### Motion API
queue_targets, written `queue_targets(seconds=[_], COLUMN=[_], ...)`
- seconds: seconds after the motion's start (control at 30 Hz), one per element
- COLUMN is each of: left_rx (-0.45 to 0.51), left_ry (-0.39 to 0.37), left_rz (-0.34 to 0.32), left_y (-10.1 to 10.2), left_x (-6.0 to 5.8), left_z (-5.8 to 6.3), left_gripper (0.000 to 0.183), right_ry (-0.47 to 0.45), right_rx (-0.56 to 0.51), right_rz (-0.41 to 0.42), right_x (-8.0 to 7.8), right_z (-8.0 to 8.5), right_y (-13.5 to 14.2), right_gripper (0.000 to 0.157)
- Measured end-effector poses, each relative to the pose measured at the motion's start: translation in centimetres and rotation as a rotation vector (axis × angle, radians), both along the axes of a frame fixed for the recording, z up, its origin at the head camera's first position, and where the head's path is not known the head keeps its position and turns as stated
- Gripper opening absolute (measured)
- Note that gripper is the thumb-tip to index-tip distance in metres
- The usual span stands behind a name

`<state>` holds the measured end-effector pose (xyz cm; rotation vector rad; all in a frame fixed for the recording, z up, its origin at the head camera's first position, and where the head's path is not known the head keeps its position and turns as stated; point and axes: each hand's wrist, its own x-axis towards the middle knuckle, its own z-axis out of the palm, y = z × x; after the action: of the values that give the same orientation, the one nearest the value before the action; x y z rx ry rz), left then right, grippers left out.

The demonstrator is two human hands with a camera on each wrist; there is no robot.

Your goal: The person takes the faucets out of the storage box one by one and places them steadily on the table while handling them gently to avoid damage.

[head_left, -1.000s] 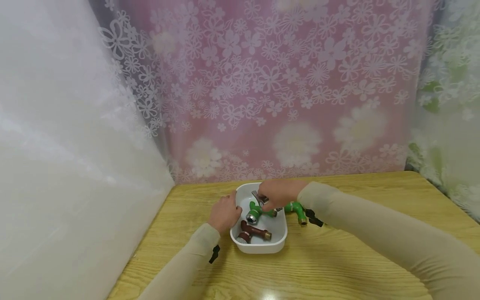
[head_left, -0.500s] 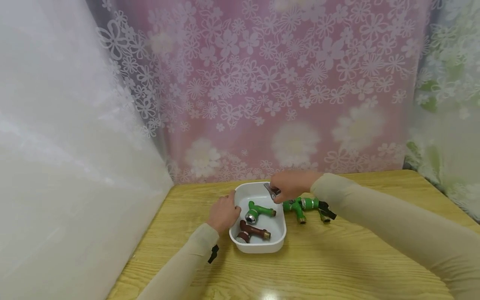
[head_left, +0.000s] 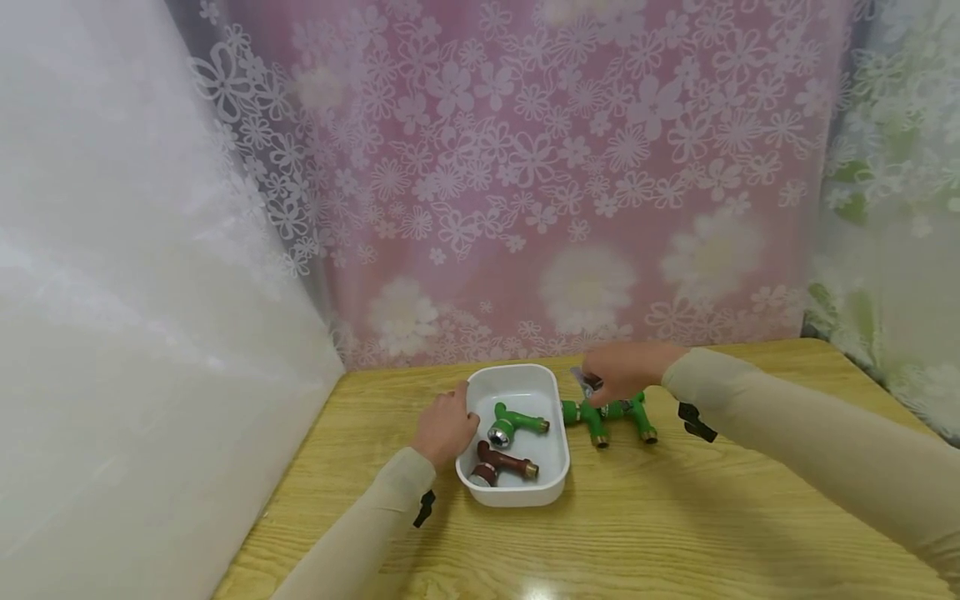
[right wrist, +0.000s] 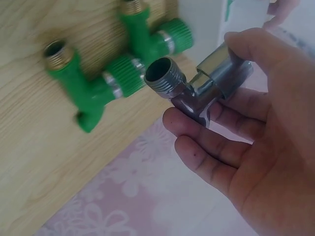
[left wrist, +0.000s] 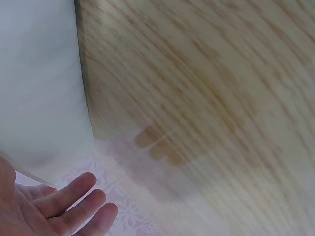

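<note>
My right hand [head_left: 628, 371] holds a chrome angle valve [right wrist: 224, 73] between thumb and fingers, its threaded outlet pointing away from the palm. It hovers over two green valves with brass threaded ends, a left one [head_left: 573, 412] close against the basin's wall and a right one [head_left: 639, 414] beside it on the table. My left hand [head_left: 444, 429] grips the left rim of a white basin [head_left: 512, 497], thumb over the edge; in the left wrist view, several fingers [left wrist: 81, 209] extend along its outside. Inside the basin lie a green valve [head_left: 510, 423] and a brown valve [head_left: 504, 461].
The wooden table [head_left: 675, 517] extends to both sides of the basin. A pink flowered curtain [head_left: 570, 192] hangs along its back edge, and a white sheet [head_left: 150, 333] slopes down along the left.
My right hand has lifted the chrome valve out of the basin and carried it right, over the green valves on the table. The left hand stays at the rim.
</note>
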<state>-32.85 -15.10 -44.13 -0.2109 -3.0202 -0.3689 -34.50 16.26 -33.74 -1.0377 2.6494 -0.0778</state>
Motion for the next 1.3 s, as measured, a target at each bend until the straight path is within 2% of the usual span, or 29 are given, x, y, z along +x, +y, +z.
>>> queue_targets(seconds=[0.17,0.37,0.6,0.8,0.97,1.13,1.3], left_rx=[-0.002,-0.005,-0.017,-0.021,-0.025,-0.021,-0.019], left_ry=[0.006,0.013,0.003,0.006,0.001,-0.002,0.004], left_rz=[0.012,0.017,0.022,0.021,0.022,0.020,0.016], left_y=[-0.1,-0.1,0.1,0.1,0.1,0.0,0.0], left_x=[-0.1,-0.1,0.2,0.2,0.1,0.1,0.1], left_z=[-0.2,-0.3,0.0,0.0,-0.1,-0.2,-0.2], left_gripper=[0.060,0.061,0.061,0.061,0.061,0.061,0.060], right_ry=[-0.003,0.008,-0.026,-0.024,-0.062,-0.099,-0.099], right_rx=[0.010,0.010,-0.014,-0.010,-0.023,-0.017,-0.007], right_rz=[-0.017,-0.035,-0.096,-0.114,-0.145,-0.186,-0.224], right_x=[-0.3,-0.4,-0.5,-0.9,-1.3,-0.8,-0.8], right_z=[-0.5,-1.6,-2.9,-4.0,-5.2,-5.4,-6.0], right_y=[1.7,3.8,6.1,7.9,9.0,9.2,9.5], right_gripper=[0.030,0.039,0.032,0.035,0.037,0.026,0.020])
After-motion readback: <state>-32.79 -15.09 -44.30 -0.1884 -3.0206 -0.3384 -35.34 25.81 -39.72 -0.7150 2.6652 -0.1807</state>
